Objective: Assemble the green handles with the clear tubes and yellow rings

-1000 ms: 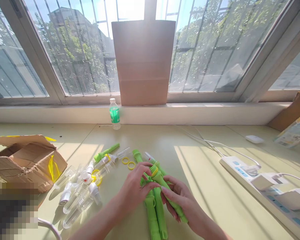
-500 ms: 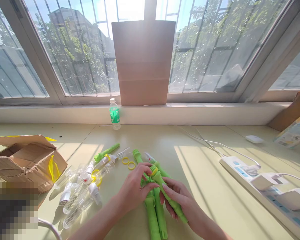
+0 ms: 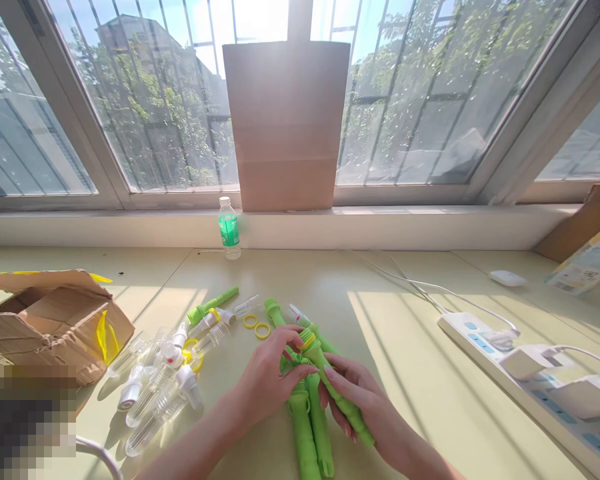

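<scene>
My right hand (image 3: pixel 363 397) is wrapped round a green plastic tube (image 3: pixel 336 393) that slants up to the left. A yellow ring (image 3: pixel 307 341) sits at the tube's top end, and the fingertips of my left hand (image 3: pixel 270 377) pinch there. Below the hands, two more green tubes (image 3: pixel 310 433) lie side by side on the table. Another green tube (image 3: pixel 275 312) pokes out behind my left hand. Two loose yellow rings (image 3: pixel 257 325) lie just beyond my left hand.
Several clear tubes with white caps (image 3: pixel 155 383) lie left of the hands, beside an open cardboard box (image 3: pixel 45 327). A green-labelled bottle (image 3: pixel 229 229) stands by the sill. A white power strip (image 3: pixel 530 373) with plugs and cables lies at the right.
The held green tube and both hands have shifted very slightly; the left fingertips stay at the yellow ring on the tube's top end.
</scene>
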A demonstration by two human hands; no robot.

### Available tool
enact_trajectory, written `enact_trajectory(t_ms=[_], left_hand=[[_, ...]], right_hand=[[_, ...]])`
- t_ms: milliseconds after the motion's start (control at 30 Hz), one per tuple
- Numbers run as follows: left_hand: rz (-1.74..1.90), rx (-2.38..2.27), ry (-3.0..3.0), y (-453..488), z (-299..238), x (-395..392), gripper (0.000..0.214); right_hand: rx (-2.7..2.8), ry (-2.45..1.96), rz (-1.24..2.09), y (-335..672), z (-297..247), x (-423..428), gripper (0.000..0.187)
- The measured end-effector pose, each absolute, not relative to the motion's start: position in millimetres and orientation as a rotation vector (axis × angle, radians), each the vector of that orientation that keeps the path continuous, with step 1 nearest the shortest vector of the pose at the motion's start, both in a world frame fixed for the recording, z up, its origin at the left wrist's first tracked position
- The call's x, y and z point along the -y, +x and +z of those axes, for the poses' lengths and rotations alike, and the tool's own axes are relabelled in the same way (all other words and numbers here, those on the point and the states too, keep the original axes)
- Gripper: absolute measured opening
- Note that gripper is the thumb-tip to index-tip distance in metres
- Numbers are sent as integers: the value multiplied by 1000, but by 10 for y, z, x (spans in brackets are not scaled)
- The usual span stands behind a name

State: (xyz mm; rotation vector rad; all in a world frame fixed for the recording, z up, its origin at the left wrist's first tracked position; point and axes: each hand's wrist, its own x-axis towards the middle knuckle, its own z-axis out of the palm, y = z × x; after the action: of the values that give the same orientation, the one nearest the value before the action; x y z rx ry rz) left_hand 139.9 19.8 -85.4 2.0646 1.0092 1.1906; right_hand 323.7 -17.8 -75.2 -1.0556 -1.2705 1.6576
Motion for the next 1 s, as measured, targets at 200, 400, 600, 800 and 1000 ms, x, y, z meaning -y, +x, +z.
enact_trajectory(t_ms=[200,400,600,800,1000], left_hand=[[1207,-1011,2077,1390,-862,-209,25],[1202,-984,2143,1363,-845,-217,19],[1167,-1025,2115,1375,-853,-221,22],[1180,-974,2097,1367,-866,-246,19],[1217,-979,2098,1355,-818,-240,13]], right_hand=[[1302,-1065,1649,3239,-713,171,36],[1374,-1131,1618,3234,-668,165,44],[1293,-1213,1648,3220,-710,175,50],[1283,-1293,1591,3225,-824,204,51],[1226,-1224,1599,3258,-829,176,44]])
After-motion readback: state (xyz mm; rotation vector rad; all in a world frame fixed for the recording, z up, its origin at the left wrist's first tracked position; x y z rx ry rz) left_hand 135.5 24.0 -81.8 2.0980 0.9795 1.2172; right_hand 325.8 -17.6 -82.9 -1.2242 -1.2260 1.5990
